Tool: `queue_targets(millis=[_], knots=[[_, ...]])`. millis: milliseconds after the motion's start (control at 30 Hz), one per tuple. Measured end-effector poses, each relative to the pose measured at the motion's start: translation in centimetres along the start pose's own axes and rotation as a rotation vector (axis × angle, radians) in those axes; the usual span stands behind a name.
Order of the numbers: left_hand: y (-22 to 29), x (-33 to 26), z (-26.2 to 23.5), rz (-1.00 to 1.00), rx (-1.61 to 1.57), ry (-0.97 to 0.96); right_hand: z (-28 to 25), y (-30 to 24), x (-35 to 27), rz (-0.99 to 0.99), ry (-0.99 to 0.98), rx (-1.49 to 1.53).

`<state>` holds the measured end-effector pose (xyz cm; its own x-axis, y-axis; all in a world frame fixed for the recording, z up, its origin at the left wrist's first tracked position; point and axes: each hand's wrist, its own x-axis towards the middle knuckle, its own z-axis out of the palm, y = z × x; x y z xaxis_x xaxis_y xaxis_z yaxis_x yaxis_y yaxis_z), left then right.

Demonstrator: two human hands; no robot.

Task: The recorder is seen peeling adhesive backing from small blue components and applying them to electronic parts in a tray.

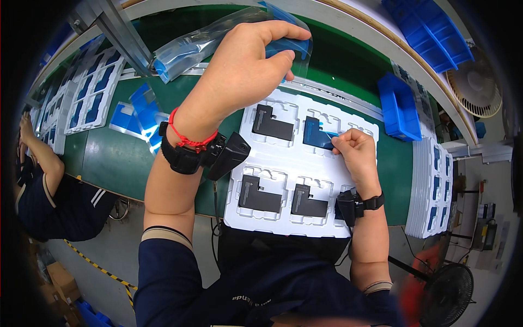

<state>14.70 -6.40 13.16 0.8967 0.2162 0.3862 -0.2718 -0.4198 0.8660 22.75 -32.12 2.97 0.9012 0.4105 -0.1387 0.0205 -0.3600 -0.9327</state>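
A white moulded tray (289,166) lies before me, with several flat black L-shaped battery packs in its recesses, such as the near-left battery pack (260,197). On the far-right battery pack (311,131) there is a glossy blue protective film (327,139). My right hand (354,152) pinches this film at its right end, thumb against forefinger. Beyond the tray's far edge, my left hand (250,65) is raised above a clear plastic bag (190,49) with blue film in it. Its forefinger and thumb are stretched apart, and nothing shows gripped between them; its other fingers are partly hidden.
Loose blue film strips (144,114) lie left on the green bench (103,158). A blue bin (400,109) and stacked white trays (422,191) stand right. A metal post (122,35) rises far left. Another person's arm (43,152) is at the left; a black fan (449,291) stands lower right.
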Motion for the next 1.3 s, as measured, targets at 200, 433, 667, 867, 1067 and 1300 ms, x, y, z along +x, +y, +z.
queue_targets(millis=[200, 433, 667, 867, 1067, 1300], knots=[[0.1, -0.1, 0.1, -0.006, 0.003, -0.001, 0.2, 0.3, 0.1, -0.031, 0.041, -0.116], [0.1, 0.0, 0.2, -0.018, 0.010, -0.013, 0.6, -0.3, -0.3, -0.053, 0.090, -0.250], [-0.1, 0.0, 0.3, 0.006, 0.016, 0.004, 1.4, -1.5, -1.0, -0.183, 0.160, -0.506], [0.2, -0.1, 0.2, -0.004, 0.012, -0.006, 2.1, -2.2, -2.2, -0.563, 0.220, -0.889], [0.1, 0.0, 0.4, 0.007, -0.013, 0.007, 1.2, -1.2, -1.6, -0.262, -0.163, 0.070], [0.0, 0.0, 0.4, 0.018, 0.015, 0.005, -0.4, -2.0, -1.9, 0.014, -0.138, 0.382]])
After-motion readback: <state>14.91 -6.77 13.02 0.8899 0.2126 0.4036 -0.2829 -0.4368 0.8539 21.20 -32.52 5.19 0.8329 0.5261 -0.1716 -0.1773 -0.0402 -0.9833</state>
